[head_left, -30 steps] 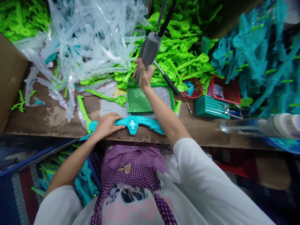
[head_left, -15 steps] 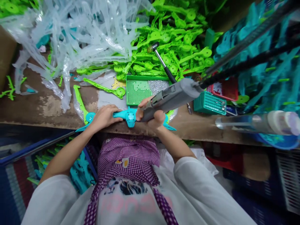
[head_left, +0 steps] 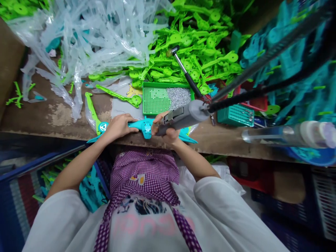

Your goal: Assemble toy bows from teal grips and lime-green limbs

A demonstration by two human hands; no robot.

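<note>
A turquoise plastic toy part (head_left: 147, 127) with a rounded head and small holes lies at the table's front edge. My left hand (head_left: 120, 126) is closed on its left arm, fingers over the top. In my right hand (head_left: 172, 135) is a grey electric screwdriver (head_left: 181, 117), its tip end at the right side of the head; the tip itself is hidden by my fingers. Lime-green lengths with turquoise ends and clear plastic extend to both sides, including a green arm (head_left: 91, 112) at the left with a white emblem on its turquoise disc.
Behind my hands stands a green basket (head_left: 154, 99) with small silver screws. A hammer (head_left: 183, 68) rests on piled green parts (head_left: 168, 71). Clear plastic pieces (head_left: 105, 35) heap at the left. A dark cable (head_left: 249, 91) crosses from the upper right. A teal basket (head_left: 235, 115) sits right.
The screwdriver's rear end and its cable have swung left and slightly down. Both hands keep their hold on the screwdriver and the turquoise part. The whole view has shifted slightly.
</note>
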